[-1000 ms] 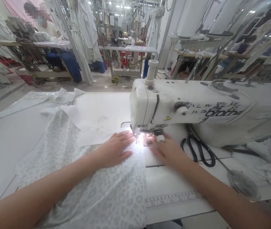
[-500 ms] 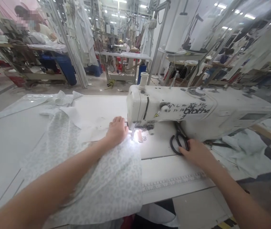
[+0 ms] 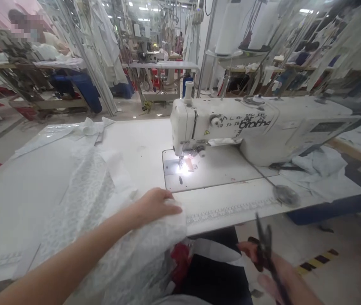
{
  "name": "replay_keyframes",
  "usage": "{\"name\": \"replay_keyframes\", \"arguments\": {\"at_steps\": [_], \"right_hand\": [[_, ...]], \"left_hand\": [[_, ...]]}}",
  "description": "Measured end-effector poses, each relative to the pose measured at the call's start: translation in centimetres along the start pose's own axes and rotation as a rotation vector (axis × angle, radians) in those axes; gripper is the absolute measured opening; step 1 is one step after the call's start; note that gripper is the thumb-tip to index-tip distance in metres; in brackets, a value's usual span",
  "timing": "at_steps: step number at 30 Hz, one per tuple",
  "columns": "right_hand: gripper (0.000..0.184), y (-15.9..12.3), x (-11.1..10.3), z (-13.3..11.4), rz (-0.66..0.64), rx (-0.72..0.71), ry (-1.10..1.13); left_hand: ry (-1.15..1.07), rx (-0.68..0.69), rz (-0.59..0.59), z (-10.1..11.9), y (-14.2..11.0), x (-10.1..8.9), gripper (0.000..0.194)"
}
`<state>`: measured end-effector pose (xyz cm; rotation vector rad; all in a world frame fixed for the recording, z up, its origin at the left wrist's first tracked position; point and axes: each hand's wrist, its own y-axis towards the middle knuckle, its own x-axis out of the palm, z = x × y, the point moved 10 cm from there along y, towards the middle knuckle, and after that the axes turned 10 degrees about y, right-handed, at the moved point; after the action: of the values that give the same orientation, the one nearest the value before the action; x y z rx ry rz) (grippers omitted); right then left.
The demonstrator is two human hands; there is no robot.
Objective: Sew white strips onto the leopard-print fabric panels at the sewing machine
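Note:
My left hand (image 3: 156,207) is closed on the edge of a pale leopard-print fabric (image 3: 81,186), near the front of the white sewing table. Folds of the fabric hang over the table's front edge below my wrist. Off the table at lower right, my right hand (image 3: 256,258) grips black scissors (image 3: 265,241), somewhat blurred, with a blade tip pointing up. A white sewing machine (image 3: 212,123) stands behind my hands. Its lit needle area (image 3: 183,165) has no fabric under it.
A measuring scale (image 3: 228,209) runs along the table's front. A blurred round grey thing (image 3: 286,195) on a thin rod lies at its right end. Fabric scraps (image 3: 320,171) are heaped beside the machine. Thread cones (image 3: 228,31) stand behind. A person (image 3: 40,36) sits far left.
My left hand has drawn the fabric away from the needle, toward me. My right hand has lifted the scissors off the machine bed and brought them down in front of the table.

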<state>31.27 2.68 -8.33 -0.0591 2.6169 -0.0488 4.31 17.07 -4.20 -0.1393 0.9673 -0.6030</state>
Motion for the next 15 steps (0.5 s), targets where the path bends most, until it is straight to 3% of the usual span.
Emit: {"name": "replay_keyframes", "arguments": {"at_steps": [2, 6, 10, 15], "right_hand": [[0.039, -1.8, 3.1, -0.5, -0.086, 0.017, 0.133], [0.032, -2.0, 7.0, -2.3, -0.227, 0.143, 0.122], [0.023, -1.0, 8.6, -4.7, -0.281, 0.111, 0.122], [0.025, -0.3, 9.7, -6.9, -0.285, 0.05, 0.127]], "left_hand": [[-0.082, 0.017, -0.145, 0.5, -1.8, 1.9, 0.036], [-0.238, 0.019, -0.174, 1.6, -4.2, 3.0, 0.035], [-0.439, -0.075, -0.127, 1.8, -6.0, 4.0, 0.037], [-0.534, -0.179, -0.064, 1.3, -7.1, 5.0, 0.033]]}}
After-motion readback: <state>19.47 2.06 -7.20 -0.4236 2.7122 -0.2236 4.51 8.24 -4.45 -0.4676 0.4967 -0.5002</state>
